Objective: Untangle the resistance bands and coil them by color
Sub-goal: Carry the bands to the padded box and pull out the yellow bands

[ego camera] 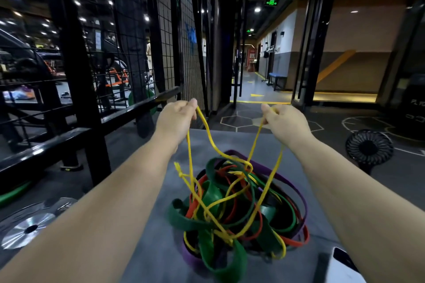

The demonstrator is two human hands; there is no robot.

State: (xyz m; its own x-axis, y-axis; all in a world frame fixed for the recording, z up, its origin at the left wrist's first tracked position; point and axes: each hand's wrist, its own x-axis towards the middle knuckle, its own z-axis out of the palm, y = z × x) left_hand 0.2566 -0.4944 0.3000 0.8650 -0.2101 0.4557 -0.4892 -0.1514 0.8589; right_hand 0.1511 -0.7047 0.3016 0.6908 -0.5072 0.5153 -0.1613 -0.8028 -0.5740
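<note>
Far left, on the floor: silver weight plate (30, 228), and behind it a black metal rack (92, 89) with wire mesh panels. Left hand (177, 117) is raised, fingers curled, thumb and fingertips pinching a yellow cord (208, 135) at its top. The cord hangs down from that hand in two strands, one with a knotted, frayed end hanging loose. Centre, between both forearms: pile of bands (236, 209), tangled, lying on a grey mat (142, 248). Wide green band (181, 216) sits on the left side of the pile, purple band (271, 169) on the far and right edges, red band (299, 242) lower right. The yellow cord threads through the heap in many loops. Right hand (285, 122) is raised level with the left, well apart from it, fingers curled and pinching another part of the same cord. Right, on the floor: small black fan (369, 147). Bottom right corner: white object (345, 266), cannot tell what.
</note>
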